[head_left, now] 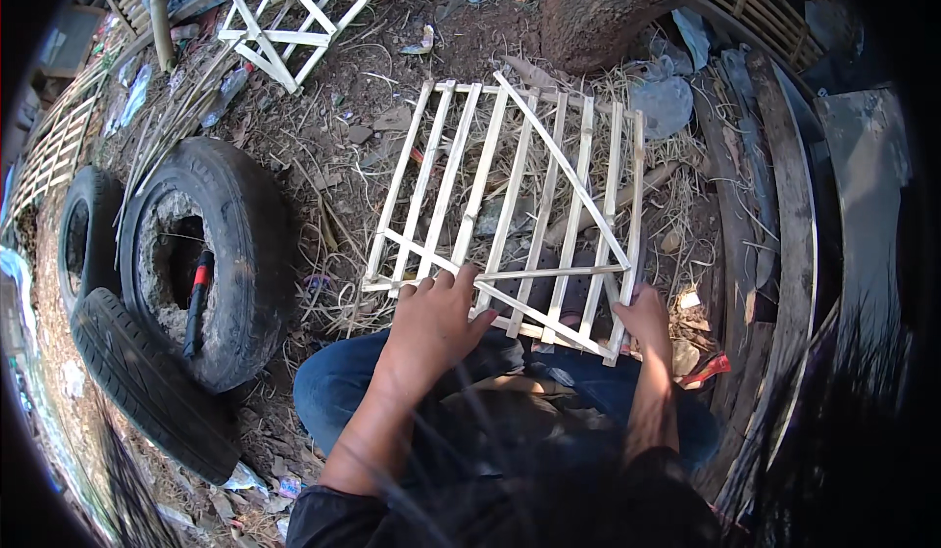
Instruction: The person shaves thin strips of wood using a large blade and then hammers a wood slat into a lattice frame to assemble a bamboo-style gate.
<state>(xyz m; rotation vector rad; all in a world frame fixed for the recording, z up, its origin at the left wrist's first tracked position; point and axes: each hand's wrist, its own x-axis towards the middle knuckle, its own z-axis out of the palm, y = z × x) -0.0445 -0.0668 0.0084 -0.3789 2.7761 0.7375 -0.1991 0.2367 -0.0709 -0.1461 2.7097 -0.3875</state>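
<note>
A pale lattice panel of split bamboo strips (487, 190) lies tilted over my bent knees. It has several lengthwise slats, with thin cross strips and slanting braces over them. My left hand (433, 323) is on its near edge, left of the middle, fingers curled over the strips and thumb spread to the right. At the near right corner, my right hand (646, 323) pinches the outermost slat, fingers bent around it. The fingertips of both hands are partly hidden.
On the left stand old tyres (265, 254), the largest with a red-and-black handled tool (200, 288) in its hollow. Another bamboo lattice (284, 38) lies at the far left. A tree trunk (598, 19) rises behind the panel. Weathered planks (794, 215) line the right; straw and litter cover the ground.
</note>
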